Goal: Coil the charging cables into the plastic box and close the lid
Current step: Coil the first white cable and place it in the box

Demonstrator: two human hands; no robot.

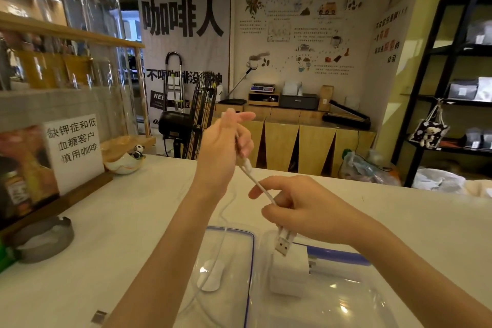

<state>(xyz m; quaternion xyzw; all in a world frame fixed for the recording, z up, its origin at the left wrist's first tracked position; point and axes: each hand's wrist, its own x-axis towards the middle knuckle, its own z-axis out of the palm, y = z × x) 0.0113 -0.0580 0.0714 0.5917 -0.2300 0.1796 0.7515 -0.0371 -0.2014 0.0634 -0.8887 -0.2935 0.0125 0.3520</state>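
Observation:
A white charging cable (pixel 257 183) stretches taut between both hands above the counter. My left hand (pixel 226 141) is raised and closed around its upper part, index finger pointing out. My right hand (pixel 298 208) grips the cable lower down, and a white USB plug (pixel 284 243) hangs below that fist. A thin slack length (pixel 221 245) trails down onto the clear lid (pixel 226 263) with its blue seal, lying flat at the near centre. Right of it stands the clear plastic box (pixel 332 298), with a white charger block (pixel 290 273) inside.
A white counter (pixel 133 221) carries a metal ashtray (pixel 44 239) at the left, a wooden sign stand (pixel 74 152) and a small panda dish (pixel 125 160). A small metal piece (pixel 99 317) lies at the near edge. Shelves and a fan stand beyond the counter.

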